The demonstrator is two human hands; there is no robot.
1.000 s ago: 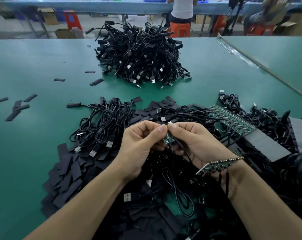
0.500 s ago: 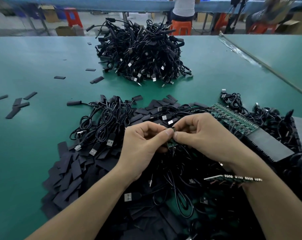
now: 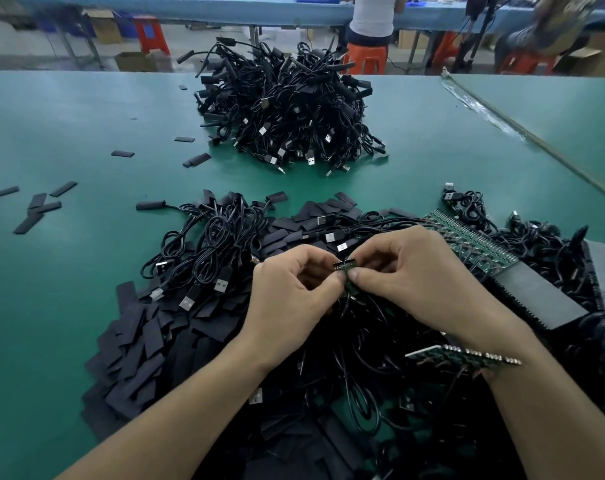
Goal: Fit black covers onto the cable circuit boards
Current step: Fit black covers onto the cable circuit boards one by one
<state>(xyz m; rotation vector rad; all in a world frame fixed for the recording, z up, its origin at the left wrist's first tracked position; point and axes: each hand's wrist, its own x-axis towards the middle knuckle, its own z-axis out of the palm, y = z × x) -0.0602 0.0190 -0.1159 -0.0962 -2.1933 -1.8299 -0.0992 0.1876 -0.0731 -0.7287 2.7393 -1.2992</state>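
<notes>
A small green circuit board [image 3: 346,271] on a black cable is pinched between my left hand [image 3: 290,299] and my right hand [image 3: 408,271], above the near heap of cables. Its row of dark pins faces up. A longer strip of green boards [image 3: 467,358] juts out by my right wrist. Flat black covers [image 3: 134,344] lie in a loose pile to the left of my hands. Another strip of joined green boards [image 3: 467,237] lies to the right, behind my right hand.
A tall heap of black USB cables [image 3: 287,112] stands at the middle back of the green table [image 3: 69,126]. Stray covers [image 3: 37,209] lie scattered at the left. A grey ridged block [image 3: 536,296] lies at the right. People sit on orange stools beyond the table.
Both hands have kept pinching the small board and turned it, so its pin row now faces up. The strip by my right wrist dropped lower, then levelled out.
</notes>
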